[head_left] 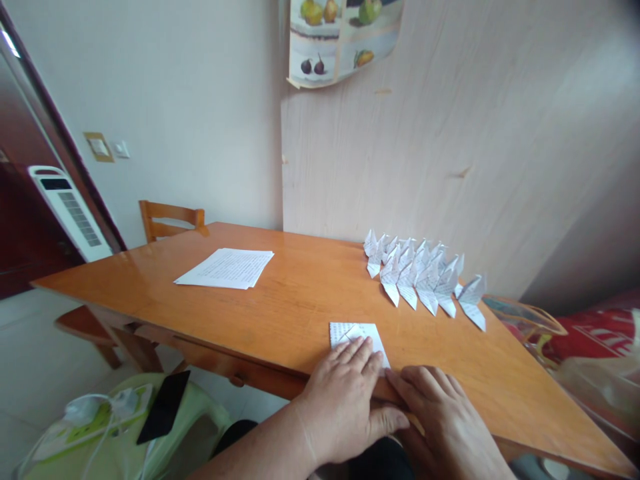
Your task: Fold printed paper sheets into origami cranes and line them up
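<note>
My left hand [345, 393] flat on folded white printed paper [369, 333], fingers close together. Paper at near edge of orange-brown wooden table [310, 293]. My right hand [445, 410] by paper's near right corner, fingers bent, can't tell if pinching. Pointy white paper shapes [429, 291] far right.

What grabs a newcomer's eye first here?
Probably the rows of folded paper figures on the table, toward its far right side by the wall. Next, the folded sheet near the table's front edge, with the left hand flat on it and the right hand by its near right corner. Then the fruit poster, high on the wall.
</note>
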`<state>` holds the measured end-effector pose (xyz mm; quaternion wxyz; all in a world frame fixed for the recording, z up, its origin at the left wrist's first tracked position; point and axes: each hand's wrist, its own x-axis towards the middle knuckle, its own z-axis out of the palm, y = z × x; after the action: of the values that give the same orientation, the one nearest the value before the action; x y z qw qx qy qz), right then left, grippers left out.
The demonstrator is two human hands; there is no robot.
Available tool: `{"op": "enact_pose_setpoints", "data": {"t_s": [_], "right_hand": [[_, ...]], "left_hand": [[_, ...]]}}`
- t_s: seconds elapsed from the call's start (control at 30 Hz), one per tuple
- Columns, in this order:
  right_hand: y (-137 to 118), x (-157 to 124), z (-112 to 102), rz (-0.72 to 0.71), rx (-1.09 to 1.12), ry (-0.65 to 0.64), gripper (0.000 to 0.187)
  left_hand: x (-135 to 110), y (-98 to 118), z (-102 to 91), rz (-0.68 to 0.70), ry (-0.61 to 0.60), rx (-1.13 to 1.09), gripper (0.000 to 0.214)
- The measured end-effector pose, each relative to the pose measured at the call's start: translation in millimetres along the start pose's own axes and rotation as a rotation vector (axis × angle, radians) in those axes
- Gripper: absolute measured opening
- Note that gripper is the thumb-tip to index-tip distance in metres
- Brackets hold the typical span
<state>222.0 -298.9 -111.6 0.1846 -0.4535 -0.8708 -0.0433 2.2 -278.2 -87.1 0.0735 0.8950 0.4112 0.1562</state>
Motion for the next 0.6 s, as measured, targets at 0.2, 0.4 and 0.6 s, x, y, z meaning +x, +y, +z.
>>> {"op": "enact_pose_setpoints", "data": {"t_s": [0.2,0.4,0.6], "right_hand": [[-3,0,0,0.015,-0.059,0.077,0.035],[-5,1,0,0.026,-0.047,0.085,0.035],[-8,2,-1,0.041,-0.052,0.082,0.033]], "left_hand": [[-3,-11,1.6,-0.069,0.008,0.015,0.091],[-4,-13,4.1,-0.048,0.013,0.029,0.090],[-3,-18,4.9,-0.008,0.026,0.040,0.088]]}}
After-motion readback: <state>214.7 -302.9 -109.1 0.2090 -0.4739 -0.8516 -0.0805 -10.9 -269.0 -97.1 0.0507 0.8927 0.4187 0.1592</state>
